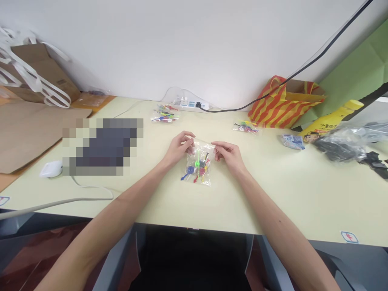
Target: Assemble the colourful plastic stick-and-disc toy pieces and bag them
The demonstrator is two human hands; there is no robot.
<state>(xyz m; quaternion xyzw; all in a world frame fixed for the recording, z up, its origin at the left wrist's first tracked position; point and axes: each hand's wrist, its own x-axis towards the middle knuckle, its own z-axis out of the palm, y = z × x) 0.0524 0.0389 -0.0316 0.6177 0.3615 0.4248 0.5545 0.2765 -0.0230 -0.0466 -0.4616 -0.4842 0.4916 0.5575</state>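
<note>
Clear bag of small coloured plastic pieces lies near the middle of the pale tabletop, its top edge lifted between the two hands; at the far left, brown paper bags with white handles stand against the wall, with a flat brown sheet lying in front of them; nearer, a small white device sits beside a blurred-out patch, and a white cable curves along the near edge; further right and far back, a packet of coloured pieces lies just beside a white power strip; the left hand comes in from the near left, thumb and fingers closed in a pinch on the bag's upper left corner; the right hand has its fingertips pinched shut on the upper right corner, and the rest of the bag rests on the tabletop between the wrists; beyond the right hand a second small packet lies apart; a red and yellow striped bag stands far right against the wall, with a black cable running up above it; right again lie a blue and white wrapper, a tilted yellow bottle and crumpled clear plastic over dark things
</note>
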